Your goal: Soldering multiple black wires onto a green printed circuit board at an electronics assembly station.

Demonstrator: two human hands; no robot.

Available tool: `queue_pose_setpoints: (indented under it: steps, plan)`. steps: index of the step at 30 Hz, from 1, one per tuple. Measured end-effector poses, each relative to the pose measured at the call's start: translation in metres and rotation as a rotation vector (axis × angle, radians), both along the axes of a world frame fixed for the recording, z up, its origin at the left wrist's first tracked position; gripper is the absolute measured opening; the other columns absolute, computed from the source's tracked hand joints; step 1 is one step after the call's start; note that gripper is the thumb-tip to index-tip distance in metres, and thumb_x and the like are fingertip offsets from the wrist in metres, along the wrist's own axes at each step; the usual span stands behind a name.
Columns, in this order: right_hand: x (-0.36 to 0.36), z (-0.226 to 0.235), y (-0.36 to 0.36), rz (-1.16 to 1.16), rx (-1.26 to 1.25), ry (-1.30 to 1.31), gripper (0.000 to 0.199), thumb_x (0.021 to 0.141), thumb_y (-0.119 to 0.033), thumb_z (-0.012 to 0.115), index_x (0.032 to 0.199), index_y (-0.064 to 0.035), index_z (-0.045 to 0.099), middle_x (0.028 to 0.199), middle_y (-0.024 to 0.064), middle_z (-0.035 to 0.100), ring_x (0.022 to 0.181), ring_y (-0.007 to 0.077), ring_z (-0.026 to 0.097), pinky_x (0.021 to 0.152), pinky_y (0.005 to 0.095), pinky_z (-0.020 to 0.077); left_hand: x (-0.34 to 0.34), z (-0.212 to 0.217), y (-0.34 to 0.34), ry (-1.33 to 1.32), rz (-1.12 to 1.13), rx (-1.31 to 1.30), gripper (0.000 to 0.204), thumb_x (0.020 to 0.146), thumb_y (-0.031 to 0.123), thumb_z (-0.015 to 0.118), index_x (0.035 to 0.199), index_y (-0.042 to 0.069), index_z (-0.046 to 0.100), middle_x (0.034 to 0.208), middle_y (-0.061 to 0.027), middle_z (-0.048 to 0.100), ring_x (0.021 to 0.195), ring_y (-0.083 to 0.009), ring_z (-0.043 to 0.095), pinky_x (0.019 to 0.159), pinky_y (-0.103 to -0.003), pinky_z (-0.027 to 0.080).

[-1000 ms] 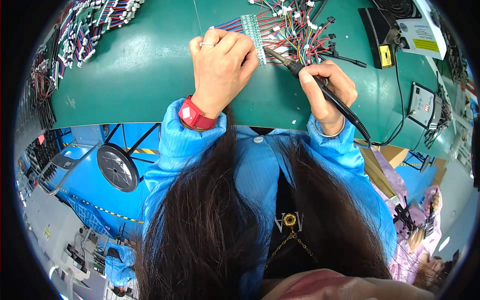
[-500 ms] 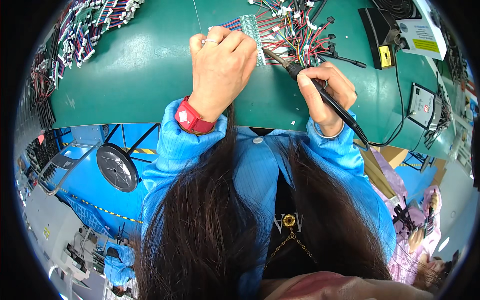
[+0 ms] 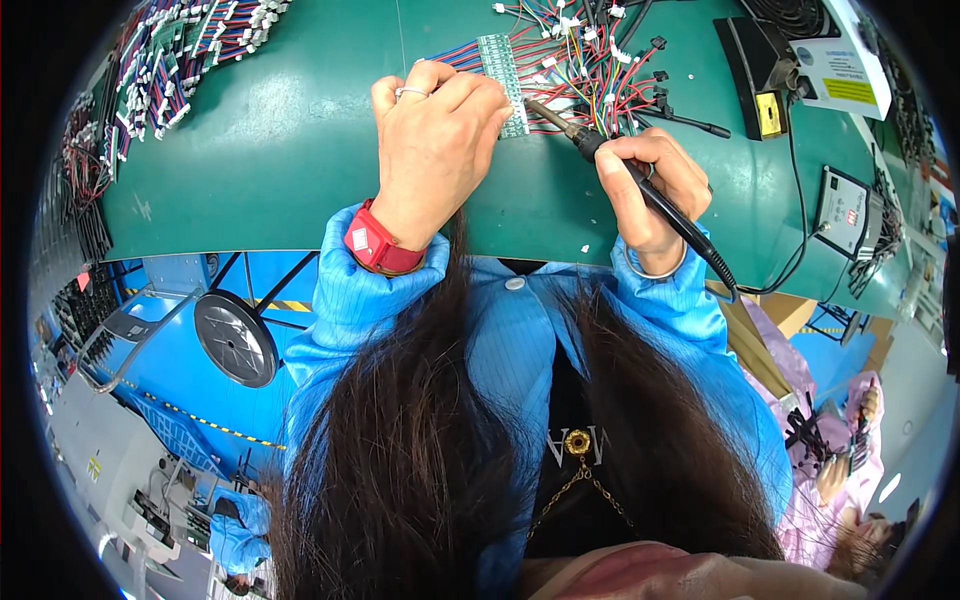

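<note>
My right hand (image 3: 655, 195) is closed around the black handle of a soldering iron (image 3: 588, 140), its metal tip reaching left to the near part of a green strip of small circuit boards (image 3: 497, 58). Red and dark wires come off the strip's right side, and blue and red wires (image 3: 455, 55) off its left. Close against the strip's near left side, my left hand (image 3: 435, 145) is closed, back uppermost. A thin solder wire (image 3: 401, 30) runs down into its fingers; the fingertips and the wire's end are hidden behind the hand.
A tangle of wires with white and black connectors (image 3: 610, 60) lies right of the strip. Bundled cables (image 3: 165, 75) fill the far left. At right stand a black iron holder (image 3: 750, 75) with a yellow sponge and a control box (image 3: 845, 212), joined to the iron's cord.
My left hand has shifted slightly left and rolled a little. The upper stretch of solder wire has swung right and stands straighter. My right hand and the iron have barely moved.
</note>
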State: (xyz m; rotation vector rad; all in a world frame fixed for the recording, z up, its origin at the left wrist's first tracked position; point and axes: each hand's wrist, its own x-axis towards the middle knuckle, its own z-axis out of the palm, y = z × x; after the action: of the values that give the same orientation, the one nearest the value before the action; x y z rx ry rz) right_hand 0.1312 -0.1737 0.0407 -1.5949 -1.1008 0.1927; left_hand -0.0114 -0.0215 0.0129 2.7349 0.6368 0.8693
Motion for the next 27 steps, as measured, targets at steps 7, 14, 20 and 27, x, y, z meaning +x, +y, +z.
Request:
queue_pose_setpoints:
  steps: [7,14,20,27]
  plan:
    - [-0.002,0.002,0.003,0.005,-0.007,0.011,0.006,0.068,0.0,0.069,0.074,-0.0005,0.068,0.062,0.005,0.058,0.05,0.0129,0.042,0.047,0.0239,0.0331,0.002,0.007,-0.001,0.012,0.015,-0.007,0.005,0.081,0.015,0.068,0.085,0.016,0.066,0.091,0.0052,0.062,0.09,-0.0193,0.053,0.082,-0.04,0.034]
    - [0.0,-0.001,0.0,-0.005,-0.028,0.028,0.006,0.068,0.0,0.07,0.074,-0.0006,0.068,0.063,0.0053,0.059,0.05,0.0129,0.042,0.047,0.0238,0.0333,0.012,0.004,-0.005,0.044,0.063,0.03,0.006,0.078,0.015,0.071,0.082,0.017,0.066,0.09,0.0069,0.065,0.087,-0.0174,0.055,0.082,-0.036,0.035]
    - [0.0,0.001,0.001,0.032,-0.018,0.006,0.006,0.069,-0.001,0.07,0.074,-0.0002,0.067,0.064,0.0063,0.06,0.051,0.0133,0.043,0.048,0.0237,0.0338,0.014,0.008,-0.005,0.063,0.087,0.047,0.007,0.077,0.015,0.07,0.08,0.017,0.065,0.089,0.0063,0.064,0.086,-0.018,0.055,0.082,-0.036,0.034]
    - [-0.001,-0.002,-0.003,-0.015,0.007,-0.079,0.007,0.07,-0.001,0.069,0.076,0.0006,0.066,0.063,0.0073,0.057,0.052,0.014,0.042,0.05,0.0248,0.0337,0.011,0.008,-0.005,0.053,0.04,-0.046,0.004,0.079,0.014,0.068,0.083,0.015,0.067,0.089,0.0033,0.064,0.089,-0.0197,0.055,0.083,-0.04,0.035]
